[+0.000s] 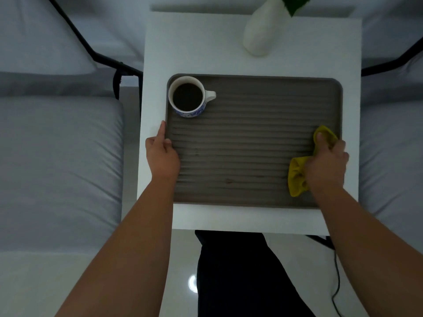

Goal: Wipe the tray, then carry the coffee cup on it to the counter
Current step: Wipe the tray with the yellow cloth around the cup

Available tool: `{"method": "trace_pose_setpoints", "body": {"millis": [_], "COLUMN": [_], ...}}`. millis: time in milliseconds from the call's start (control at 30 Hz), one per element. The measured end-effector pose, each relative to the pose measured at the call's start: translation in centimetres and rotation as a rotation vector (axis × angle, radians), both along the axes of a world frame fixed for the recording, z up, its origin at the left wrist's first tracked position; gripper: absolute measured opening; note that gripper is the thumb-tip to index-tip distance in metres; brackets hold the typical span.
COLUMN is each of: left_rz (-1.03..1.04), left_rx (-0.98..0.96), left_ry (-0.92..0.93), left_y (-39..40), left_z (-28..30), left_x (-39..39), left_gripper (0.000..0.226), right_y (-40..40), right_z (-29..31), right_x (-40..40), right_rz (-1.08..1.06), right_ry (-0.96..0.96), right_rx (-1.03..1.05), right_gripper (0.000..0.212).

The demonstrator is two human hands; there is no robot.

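A grey ribbed tray (251, 143) lies on a small white table (206, 46). In the tray's far left corner stands a white cup with a blue pattern (188, 97), full of dark coffee, its handle pointing right. My left hand (161, 154) grips the tray's left rim, thumb on the inside and forefinger along the outside. My right hand (326, 163) holds a crumpled yellow cloth (297, 177) pressed on the tray's right side near the rim.
A white vase (262, 30) with green leaves stands at the table's far right. Grey cushioned seats with black metal frames flank the table on both sides. A black cable (336, 282) runs over the glossy floor near my right leg.
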State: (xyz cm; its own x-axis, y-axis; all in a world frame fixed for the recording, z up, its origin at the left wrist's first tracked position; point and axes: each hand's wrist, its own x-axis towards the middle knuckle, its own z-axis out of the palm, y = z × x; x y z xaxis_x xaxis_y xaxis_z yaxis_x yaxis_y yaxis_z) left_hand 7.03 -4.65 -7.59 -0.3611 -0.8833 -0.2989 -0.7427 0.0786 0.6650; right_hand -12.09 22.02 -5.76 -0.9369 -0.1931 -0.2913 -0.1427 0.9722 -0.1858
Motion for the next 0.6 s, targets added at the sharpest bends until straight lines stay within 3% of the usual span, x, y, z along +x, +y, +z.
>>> {"method": "trace_pose_setpoints", "body": {"millis": [167, 267, 600], "left_rz": [-0.007, -0.022, -0.005], "left_rx": [0.03, 0.03, 0.146], "left_ry": [0.001, 0.003, 0.061], "left_y": [-0.3, -0.5, -1.1], "left_z": [0.0, -0.2, -0.5], "left_x": [0.1, 0.3, 0.6], "left_gripper": [0.048, 0.048, 0.051], "right_y": [-4.1, -8.1, -19.9], "right_z": [0.1, -0.5, 1.1], "right_x": [3.1, 6.5, 12.7], "right_rz": [0.012, 0.173, 0.719], "right_ry": [0.022, 0.018, -0.098], "right_rx": [-0.054, -0.04, -0.088], "right_gripper": [0.07, 0.056, 0.048]}}
